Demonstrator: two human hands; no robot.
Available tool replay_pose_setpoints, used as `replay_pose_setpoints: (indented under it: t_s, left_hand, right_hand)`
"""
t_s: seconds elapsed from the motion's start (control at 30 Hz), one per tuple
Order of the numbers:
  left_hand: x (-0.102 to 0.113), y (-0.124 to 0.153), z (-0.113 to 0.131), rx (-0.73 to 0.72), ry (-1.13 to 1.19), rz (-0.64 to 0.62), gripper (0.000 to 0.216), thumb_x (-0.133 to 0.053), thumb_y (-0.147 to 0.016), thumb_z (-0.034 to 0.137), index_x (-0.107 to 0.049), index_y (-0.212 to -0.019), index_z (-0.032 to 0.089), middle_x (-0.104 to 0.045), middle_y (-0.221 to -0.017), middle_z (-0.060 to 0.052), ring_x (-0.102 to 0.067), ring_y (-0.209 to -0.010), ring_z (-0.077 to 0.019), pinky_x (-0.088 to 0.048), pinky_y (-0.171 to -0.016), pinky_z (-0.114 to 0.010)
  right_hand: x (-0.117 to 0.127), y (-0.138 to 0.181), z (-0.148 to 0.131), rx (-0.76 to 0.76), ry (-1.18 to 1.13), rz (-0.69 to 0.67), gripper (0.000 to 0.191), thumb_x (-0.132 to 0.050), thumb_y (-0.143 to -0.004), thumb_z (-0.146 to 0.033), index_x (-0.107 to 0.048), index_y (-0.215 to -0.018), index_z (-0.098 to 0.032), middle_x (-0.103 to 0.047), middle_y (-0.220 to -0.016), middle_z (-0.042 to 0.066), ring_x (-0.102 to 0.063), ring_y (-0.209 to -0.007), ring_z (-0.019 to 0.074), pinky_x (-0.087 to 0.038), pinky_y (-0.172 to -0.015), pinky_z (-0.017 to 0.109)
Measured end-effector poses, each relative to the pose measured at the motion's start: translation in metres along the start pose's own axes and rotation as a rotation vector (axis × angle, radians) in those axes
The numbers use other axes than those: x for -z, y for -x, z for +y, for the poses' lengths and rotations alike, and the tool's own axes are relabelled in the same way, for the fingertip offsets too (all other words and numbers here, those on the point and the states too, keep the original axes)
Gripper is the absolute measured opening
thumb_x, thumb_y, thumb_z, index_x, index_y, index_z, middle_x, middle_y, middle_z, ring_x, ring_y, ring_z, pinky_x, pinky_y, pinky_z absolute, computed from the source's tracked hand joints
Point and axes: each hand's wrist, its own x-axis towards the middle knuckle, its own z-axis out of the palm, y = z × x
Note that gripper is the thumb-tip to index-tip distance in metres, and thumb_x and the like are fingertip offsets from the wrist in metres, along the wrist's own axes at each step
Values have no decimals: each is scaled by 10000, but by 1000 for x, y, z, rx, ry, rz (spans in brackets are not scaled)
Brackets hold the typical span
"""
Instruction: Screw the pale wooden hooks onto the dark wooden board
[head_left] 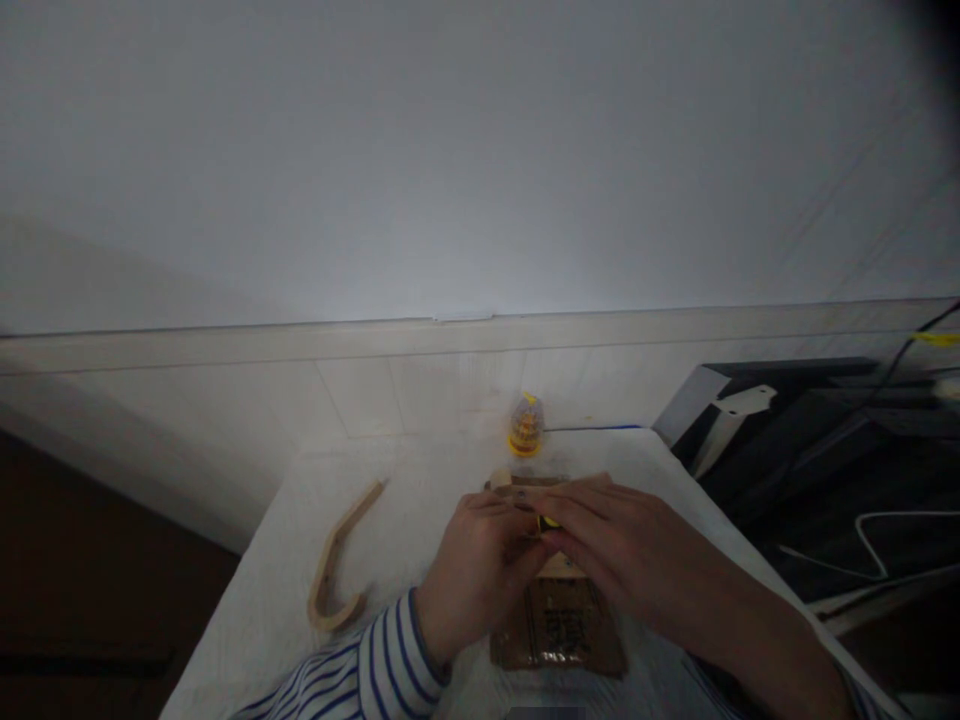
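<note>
My left hand [480, 565] and my right hand [611, 540] meet over the middle of a white table [420, 500], fingers curled and pressed together. Between the fingertips shows a small yellow-and-black object [547, 522] that I cannot make out. Under and behind the hands lies a light wooden piece [517, 485]. Just below the hands a brown flat packet [559, 630] rests on the table. My left wrist wears a blue-and-white striped sleeve [375, 665].
A curved wooden piece [337, 560] lies on the table's left part. A small clear dome with yellow contents [526, 425] stands at the far edge. Dark equipment with cables [825, 450] sits to the right. A pale wall rises behind.
</note>
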Motion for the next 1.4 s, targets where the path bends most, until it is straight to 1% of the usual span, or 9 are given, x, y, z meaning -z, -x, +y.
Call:
replay_pose_setpoints:
  t_s: [0.2, 0.37, 0.6, 0.77, 0.87, 1.0, 1.2, 1.33, 1.4]
  left_hand:
    - [1, 1, 1, -14, -15, -18, 150, -576, -846, 214, -609, -712, 157, -679, -800, -23, -597, -773, -165, -395, -793, -313]
    - [2, 0, 0, -35, 22, -49, 115, -543, -867, 202, -615, -785, 169, -670, -843, -16, -590, -810, -157, -394, -790, -297]
    - [3, 1, 2, -36, 3, -53, 149, -530, -866, 190, -589, -732, 163, -653, -816, -14, -583, -797, -151, -406, -762, -284]
    - [3, 1, 3, -27, -3, -49, 134, -543, -856, 184, -596, -735, 163, -659, -801, -15, -586, -774, -155, -412, -753, -291]
    - [2, 0, 3, -22, -4, -47, 133, -534, -863, 193, -611, -758, 167, -667, -819, -21, -593, -796, -162, -413, -785, -306]
    - [1, 1, 2, -12, -19, -61, 51, -575, -825, 155, -617, -799, 169, -670, -842, -26, -599, -829, -177, -411, -814, -325]
    - [1, 1, 1, -14, -37, -21, 96, -561, -836, 168, -611, -755, 163, -670, -830, -24, -595, -802, -162, -416, -790, -303]
    - [-2, 3, -1, 10, -85, 36, 62, -596, -822, 223, -645, -818, 184, -676, -794, -14, -592, -790, -172, -415, -777, -310]
    - [-4, 4, -1, 20, -107, 65, 92, -628, -804, 265, -652, -853, 192, -680, -789, -15, -593, -782, -182, -415, -763, -319]
  right_hand:
    - [1, 0, -2, -34, 16, -9, 210, -510, -837, -115, -605, -1020, -154, -670, -990, 98, -629, -861, 238, -519, -722, 417]
    - [3, -3, -6, -38, 26, 23, 172, -553, -792, -90, -615, -946, -134, -676, -937, 102, -634, -818, 242, -529, -682, 405]
    - [5, -6, -8, -40, 39, 21, 103, -563, -782, -89, -606, -859, -142, -674, -844, 85, -630, -745, 242, -525, -610, 389]
    - [4, -5, -7, -32, 48, 35, 132, -521, -799, -91, -605, -871, -161, -683, -895, 93, -638, -787, 234, -524, -665, 391]
    - [4, -4, -6, -40, 40, 6, 131, -513, -816, -114, -608, -897, -153, -680, -913, 109, -636, -821, 245, -527, -674, 400]
    - [3, -4, -6, -53, 3, -23, 166, -521, -820, -118, -603, -963, -134, -671, -958, 119, -630, -853, 253, -524, -698, 412]
    - [1, -7, 0, -40, -29, -20, 154, -472, -869, -167, -594, -963, -166, -667, -918, 95, -628, -828, 231, -500, -705, 392]
    - [1, -8, 1, -58, 8, -32, 119, -470, -875, -185, -588, -885, -176, -658, -835, 65, -628, -745, 211, -485, -646, 350]
    - [2, -8, -1, -67, 22, -46, 119, -467, -877, -181, -585, -886, -178, -657, -829, 60, -627, -728, 206, -482, -631, 341]
